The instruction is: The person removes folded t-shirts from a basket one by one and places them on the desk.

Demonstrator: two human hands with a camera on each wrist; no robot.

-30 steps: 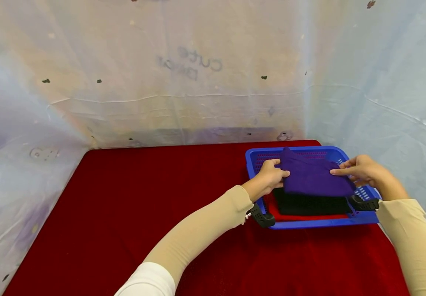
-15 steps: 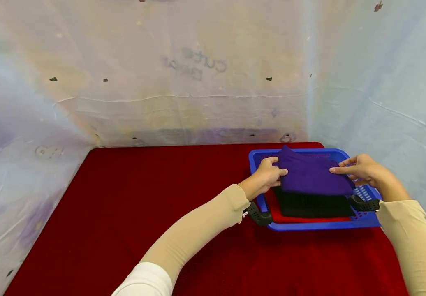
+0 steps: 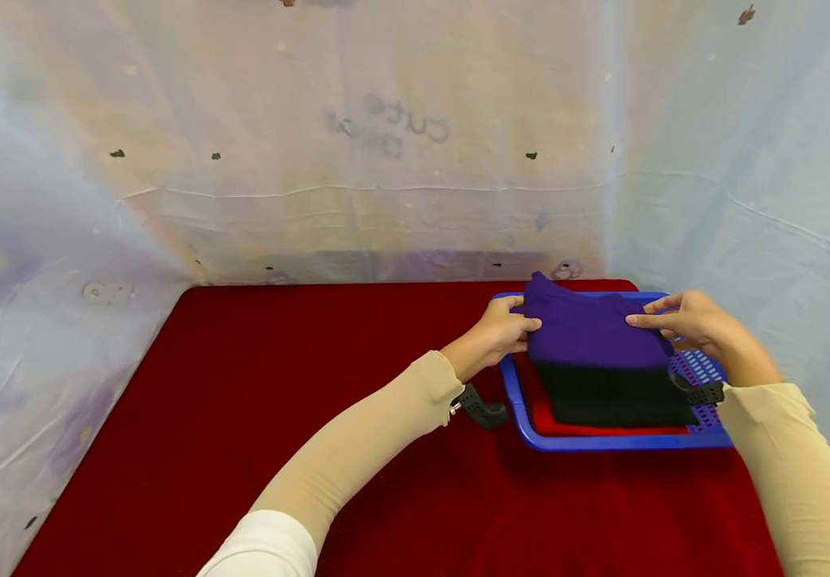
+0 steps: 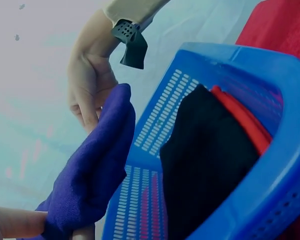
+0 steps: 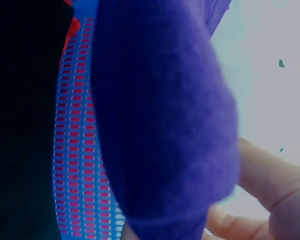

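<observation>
A folded purple cloth point(image 3: 591, 332) hangs between both hands above the blue plastic basket point(image 3: 602, 442). My left hand point(image 3: 497, 330) pinches its left edge, thumb on the near face. At the right edge my right hand point(image 3: 696, 324) grips it the same way. Below, a folded black cloth point(image 3: 613, 401) lies in the basket on top of a red cloth point(image 3: 546, 417). In the left wrist view the purple cloth point(image 4: 92, 165) is apart from the black cloth point(image 4: 200, 160). The right wrist view has the purple cloth point(image 5: 165, 115) filling its middle, with fingers point(image 5: 275, 175) behind it.
The basket stands at the right of a red-covered table point(image 3: 314, 401). A pale printed sheet point(image 3: 386, 200) hangs behind the table and along both sides. Black straps point(image 3: 483, 407) sit at the wrists.
Both hands have moved the purple cloth slightly left and up in the head view. More of the black cloth in the basket now shows. The head view has shifted a little.
</observation>
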